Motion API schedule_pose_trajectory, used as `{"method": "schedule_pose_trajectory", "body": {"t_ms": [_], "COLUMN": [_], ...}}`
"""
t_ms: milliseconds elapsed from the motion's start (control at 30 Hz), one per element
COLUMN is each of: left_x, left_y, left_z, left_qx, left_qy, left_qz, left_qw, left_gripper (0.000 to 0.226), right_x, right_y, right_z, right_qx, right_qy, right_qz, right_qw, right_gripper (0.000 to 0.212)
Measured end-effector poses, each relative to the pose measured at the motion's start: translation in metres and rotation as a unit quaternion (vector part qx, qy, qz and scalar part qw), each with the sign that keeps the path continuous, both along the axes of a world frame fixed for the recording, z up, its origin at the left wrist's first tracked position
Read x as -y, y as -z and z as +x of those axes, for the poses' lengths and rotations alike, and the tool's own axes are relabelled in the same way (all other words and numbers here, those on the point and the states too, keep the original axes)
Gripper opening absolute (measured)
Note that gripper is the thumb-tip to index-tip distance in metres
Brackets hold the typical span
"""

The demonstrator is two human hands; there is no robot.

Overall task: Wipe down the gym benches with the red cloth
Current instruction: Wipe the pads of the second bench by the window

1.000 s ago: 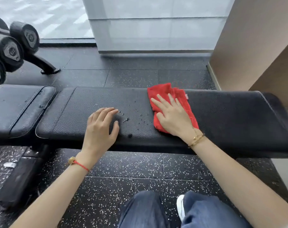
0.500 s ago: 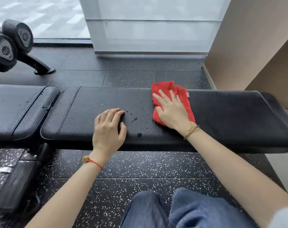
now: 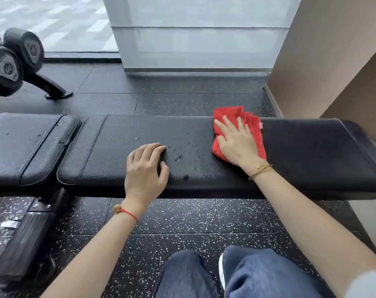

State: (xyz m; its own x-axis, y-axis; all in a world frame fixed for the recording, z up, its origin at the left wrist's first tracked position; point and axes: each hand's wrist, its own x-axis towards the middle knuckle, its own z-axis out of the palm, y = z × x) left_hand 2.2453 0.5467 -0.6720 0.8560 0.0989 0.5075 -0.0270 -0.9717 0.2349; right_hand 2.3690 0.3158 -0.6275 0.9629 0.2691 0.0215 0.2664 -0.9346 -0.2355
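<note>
Cloth [image 3: 254, 127] is lying bunched on the long bench pad [image 3: 301, 153], at its far edge and a little right of the middle, and I am pressing it down with my right hand [image 3: 236, 143]. The fingers of that hand are lying straight and slightly spread over the red fabric, pinning it flat rather than gripping it. My left hand [image 3: 145, 168] is resting on the same pad nearer its front edge, fingers loosely curled and holding nothing, bracing me.

Between the two hands I am seeing a scatter of dark droplets [image 3: 177, 158], one larger spot sitting close to the front edge. I am judging these as the main risk: since the cloth is crumpled and covering only a narrow strip, a stroke along the far edge would be passing above them and leaving them wet. Because I am only pressing with flat fingers, the fabric could also be sliding out from under my palm or rolling up on the grained surface if I am pushing too quickly. My left hand is sitting just beside the drops, so it could be smearing them or blocking the sweep unless I am lifting it first.

Further out, the shorter seat pad [image 3: 30, 145] on the left is carrying a few marks too, easily missed. Dumbbells [image 3: 15, 59] are standing on a rack beyond the far left corner, well apart.
</note>
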Motion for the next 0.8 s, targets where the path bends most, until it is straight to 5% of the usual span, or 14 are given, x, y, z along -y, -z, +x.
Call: {"method": "schedule_pose_trajectory", "body": {"t_ms": [233,533,800], "left_x": [-0.001,0.000,-0.001], "left_y": [0.000,0.001,0.002], "left_z": [0.001,0.000,0.001], "left_qx": [0.007,0.007,0.005], "left_qy": [0.002,0.000,0.003], "left_qz": [-0.002,-0.004,-0.003], "left_qw": [1.000,1.000,1.000], "left_gripper": [0.038,0.039,0.038], "right_x": [-0.011,0.027,-0.002], "right_y": [0.005,0.004,0.005], "right_z": [-0.076,-0.012,-0.067], "right_qx": [0.023,0.014,0.029], "right_qy": [-0.185,0.025,-0.145], "right_qz": [0.005,0.002,0.011], "right_qw": [0.982,1.000,0.989], "right_gripper": [0.058,0.053,0.057]}}
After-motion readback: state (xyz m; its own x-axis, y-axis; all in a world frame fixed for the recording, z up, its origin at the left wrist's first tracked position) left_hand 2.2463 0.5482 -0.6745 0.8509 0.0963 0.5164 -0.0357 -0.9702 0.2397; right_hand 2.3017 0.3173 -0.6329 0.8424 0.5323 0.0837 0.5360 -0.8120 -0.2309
